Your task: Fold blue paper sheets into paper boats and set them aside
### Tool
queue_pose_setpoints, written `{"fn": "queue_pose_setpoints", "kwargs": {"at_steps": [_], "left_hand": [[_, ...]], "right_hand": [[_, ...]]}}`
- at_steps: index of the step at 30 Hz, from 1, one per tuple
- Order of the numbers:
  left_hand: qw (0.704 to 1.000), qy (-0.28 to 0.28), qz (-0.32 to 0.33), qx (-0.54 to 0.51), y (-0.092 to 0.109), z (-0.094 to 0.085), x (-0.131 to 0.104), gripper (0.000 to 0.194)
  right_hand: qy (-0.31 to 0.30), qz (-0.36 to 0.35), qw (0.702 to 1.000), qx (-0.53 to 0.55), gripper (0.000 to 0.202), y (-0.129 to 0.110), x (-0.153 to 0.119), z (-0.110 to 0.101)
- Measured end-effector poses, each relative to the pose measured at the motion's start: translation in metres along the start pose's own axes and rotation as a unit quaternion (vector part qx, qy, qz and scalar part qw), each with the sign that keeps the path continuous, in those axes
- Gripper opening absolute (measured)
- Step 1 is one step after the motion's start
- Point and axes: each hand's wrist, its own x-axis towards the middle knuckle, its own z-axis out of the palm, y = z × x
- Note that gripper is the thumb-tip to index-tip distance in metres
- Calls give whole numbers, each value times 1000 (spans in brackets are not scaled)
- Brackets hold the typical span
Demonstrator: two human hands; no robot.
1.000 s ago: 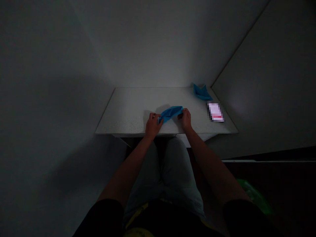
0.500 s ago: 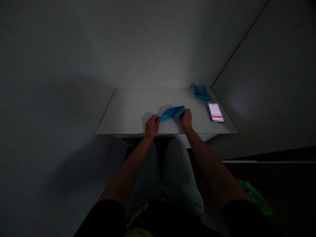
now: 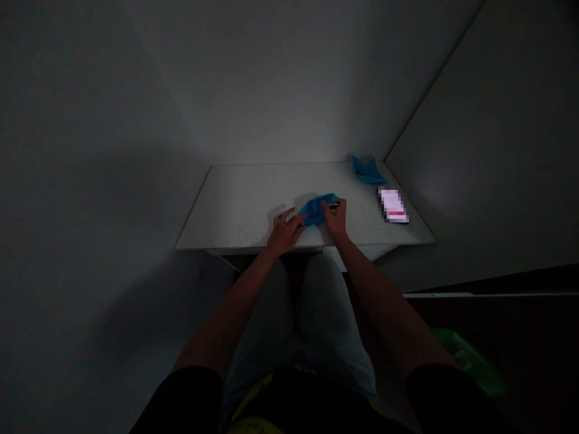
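Fingers splayed, the left hand (image 3: 284, 234) touched one end of the blue paper boat (image 3: 312, 209); the curled right hand (image 3: 335, 220) pinched the other.

2 hands (image 3: 284, 234) (image 3: 335, 223); 2 blue folded papers (image 3: 312, 210) (image 3: 368, 175), 1 in the grip, 1 beyond; 1 phone (image 3: 393, 205) right of it.

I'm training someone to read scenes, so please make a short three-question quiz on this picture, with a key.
1. True or false: the left hand and right hand both touch the folded blue paper piece.
2. Near which corner of the white rectangular table is the pointed blue paper shape? A: near left; B: far right; C: near right.
3. Complete: the flat black device with a lit, pixelated screen lies on the person's ____ side.

Key: 1 true; 2 B; 3 right.
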Motion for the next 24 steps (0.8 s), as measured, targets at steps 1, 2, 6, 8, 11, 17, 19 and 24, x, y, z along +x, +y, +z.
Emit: {"fn": "queue_pose_setpoints", "kwargs": {"at_steps": [1, 2, 6, 8, 11, 17, 19, 24], "left_hand": [[1000, -3, -5, -3, 1, -1, 0, 21], [1000, -5, -8, -11, 1, -1, 0, 22], [998, -6, -10, -64, 1, -3, 1, 26], [996, 10, -14, -82, 0, -2, 1, 29], [994, 43, -15, -102, -3, 1, 2, 32], [985, 81, -12, -154, -7, 6, 3, 37], [981, 96, -10, -167, -7, 6, 3, 37], [973, 134, -22, -187, -8, 6, 3, 28]], "right_hand": [[3, -7, 1000, -12, 54, -1, -1, 2], [5, -8, 1000, -23, 57, -2, -1, 4], [-25, 5, 998, -57, 60, -8, -3, 8], [-31, 5, 997, -77, 64, -9, -4, 9], [-33, 5, 995, -98, 75, -11, -4, 9], [-36, 12, 993, -115, 78, -11, -5, 10], [-31, 8, 991, -128, 74, -11, -4, 10], [-34, 29, 985, -167, 58, -16, -3, 11]]}}
